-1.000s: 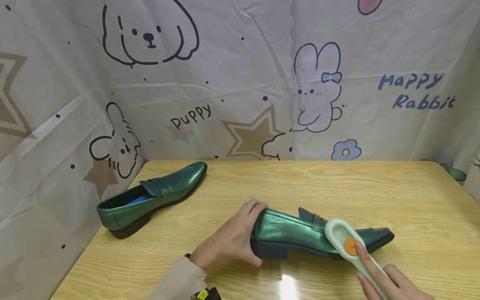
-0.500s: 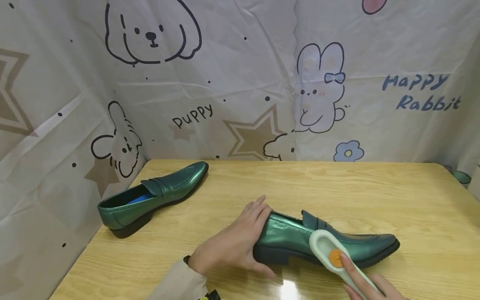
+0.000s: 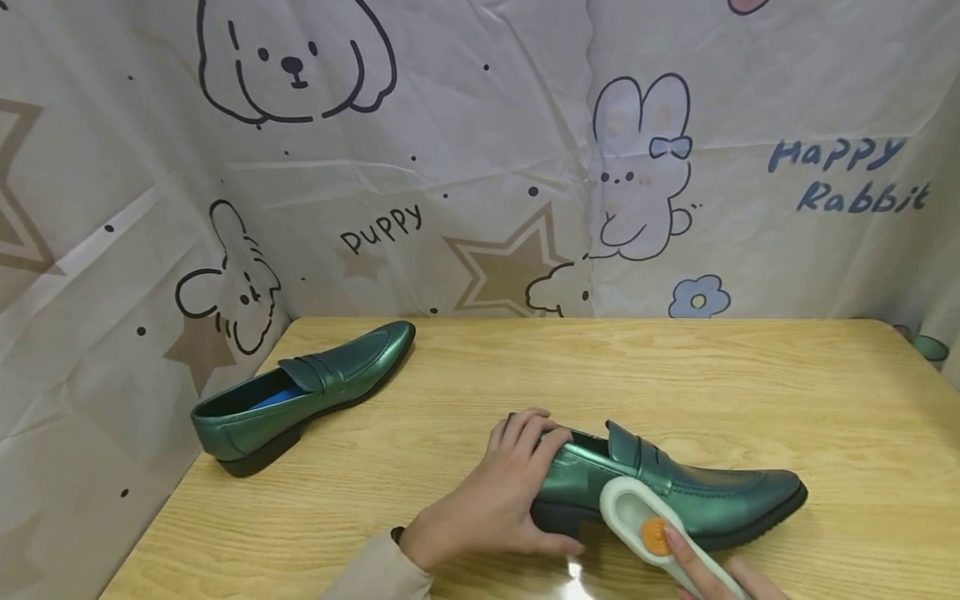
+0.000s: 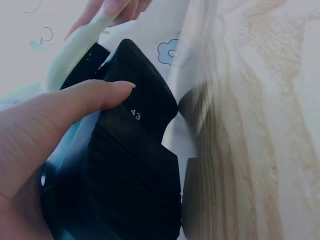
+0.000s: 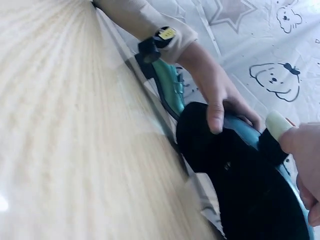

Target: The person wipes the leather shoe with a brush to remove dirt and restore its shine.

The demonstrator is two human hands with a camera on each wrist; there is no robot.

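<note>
A metallic green loafer (image 3: 731,492) is tipped on the table's near right side, toe to the right. My left hand (image 3: 498,504) grips its heel end, fingers over the collar; in the left wrist view the thumb (image 4: 100,95) presses the black sole (image 4: 135,155), marked 43. My right hand (image 3: 705,571) holds a pale green brush (image 3: 622,504) by its handle, a finger on the orange button (image 3: 656,537). The brush's dark bristle block (image 5: 272,148) lies against the shoe's near side, behind the middle. Most of the right hand is cut off in the head view.
The matching green loafer (image 3: 315,392) stands upright at the table's left side, blue inside. The light wood table (image 3: 465,367) meets a printed cloth (image 3: 360,183) at the back and left.
The brush has slid left along the shoe's side, from near the toe toward the heel. The loafer has shifted slightly right and shows more of its top. My left fingers have moved onto the collar.
</note>
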